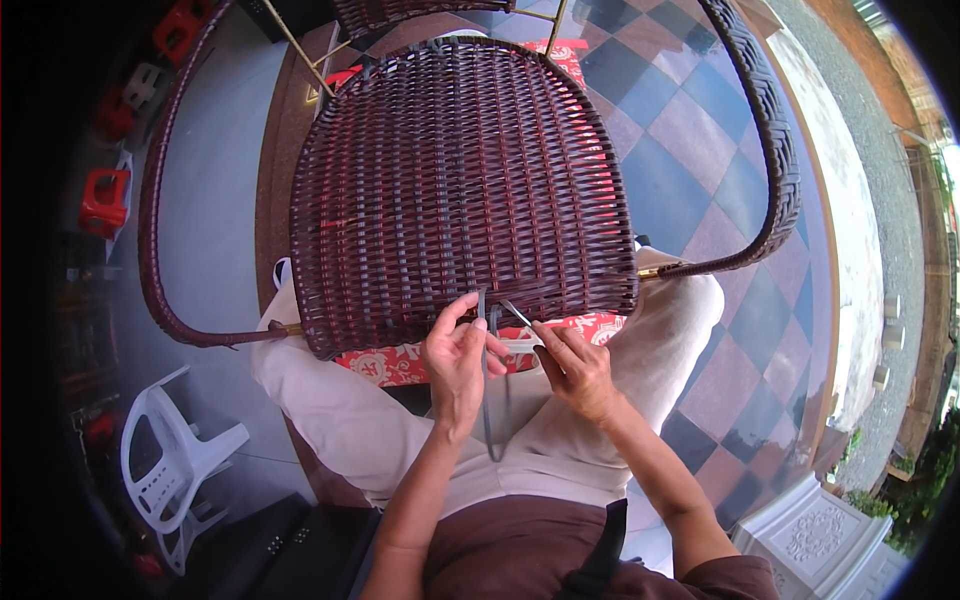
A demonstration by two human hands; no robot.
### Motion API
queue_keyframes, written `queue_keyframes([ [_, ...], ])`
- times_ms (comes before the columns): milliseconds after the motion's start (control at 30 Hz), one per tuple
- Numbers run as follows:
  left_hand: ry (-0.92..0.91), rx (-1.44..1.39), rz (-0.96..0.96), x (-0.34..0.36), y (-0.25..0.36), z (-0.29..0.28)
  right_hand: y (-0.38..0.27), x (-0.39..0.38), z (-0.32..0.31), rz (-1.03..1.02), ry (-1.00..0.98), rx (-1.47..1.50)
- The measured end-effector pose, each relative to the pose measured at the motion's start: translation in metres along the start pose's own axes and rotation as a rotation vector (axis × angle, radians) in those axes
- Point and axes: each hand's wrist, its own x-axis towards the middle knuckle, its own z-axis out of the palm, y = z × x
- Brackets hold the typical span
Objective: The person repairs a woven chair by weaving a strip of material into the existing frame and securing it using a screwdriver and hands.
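A dark brown woven chair seat (460,190) leans over my lap, its near edge close to both hands. My left hand (458,365) pinches a flat dark grey weaving strip (487,400) at that edge; the strip's lower part loops down between my legs. Just to the right, my right hand (578,372) is closed around a slim tool with a pale handle. The tool's thin metal tip (515,312) meets the woven edge beside the strip. Its exact kind is hidden by my fingers.
Curved, wrapped armrests (783,150) arch out on both sides of the seat. Red patterned cloth (375,367) lies beneath it. A white plastic chair (175,460) stands at the lower left, a red stool (104,202) farther left. Checkered tiles (735,350) cover the floor on the right.
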Motion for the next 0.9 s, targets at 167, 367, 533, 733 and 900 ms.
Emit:
queue_keyframes([
  [167,-0.01,0.107,0.097,0.007,0.015,0.0,-0.001,0.001,0.003,0.007,0.008,0.003],
  [367,-0.07,0.154,-0.085,0.008,0.014,0.01,-0.004,0.0,0.004,0.032,0.028,-0.005],
  [533,0.005,0.058,-0.127,-0.001,0.005,0.011,-0.008,0.004,-0.001,0.06,0.016,0.036],
  [733,0.038,0.088,-0.197,0.001,-0.004,0.015,-0.009,0.003,-0.003,0.06,0.002,0.04],
  [900,0.07,0.187,-0.07,0.002,-0.017,0.011,-0.01,0.002,-0.002,0.059,0.006,0.035],
])
